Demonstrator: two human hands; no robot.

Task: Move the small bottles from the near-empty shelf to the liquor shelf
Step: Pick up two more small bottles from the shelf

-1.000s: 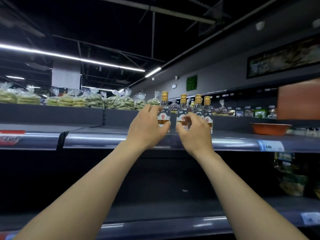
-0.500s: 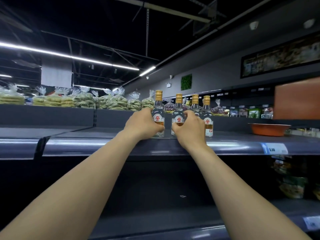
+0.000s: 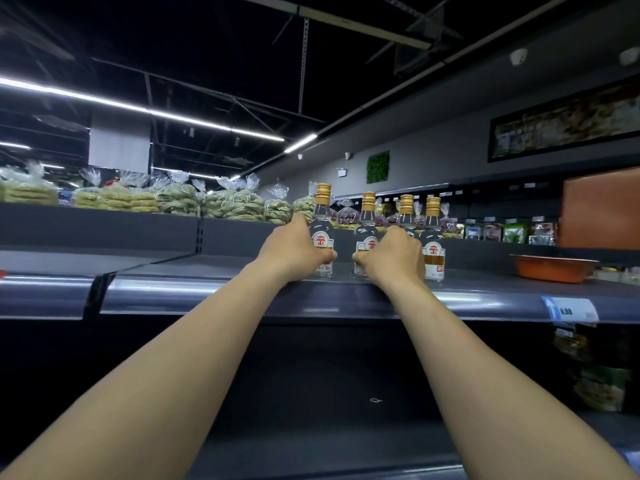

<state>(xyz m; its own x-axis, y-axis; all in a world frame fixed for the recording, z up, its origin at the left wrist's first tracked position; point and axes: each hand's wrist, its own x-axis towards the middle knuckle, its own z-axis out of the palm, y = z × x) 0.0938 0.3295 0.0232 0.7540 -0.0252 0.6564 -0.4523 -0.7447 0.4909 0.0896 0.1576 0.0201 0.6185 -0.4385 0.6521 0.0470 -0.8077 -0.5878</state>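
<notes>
Wrapping your left hand [image 3: 294, 251] fingers [image 3: 327, 256] around the leftmost small bottle [image 3: 322, 230], your right hand [image 3: 393, 258] clasping the second bottle [image 3: 367, 226], two more bottles [image 3: 433, 244] upright just beside, all standing on the dark shelf [image 3: 485, 292], orange bowl [image 3: 550, 266] well right.

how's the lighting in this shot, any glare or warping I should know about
Head view: dim overall, lit by bright ceiling light strips; soft glare streaks run along the shelf edge; the compartment below is nearly black; wide-angle warp stretches the forearms and bends the ceiling lines; the small bottles stay readable between left hand and right hand.
</notes>
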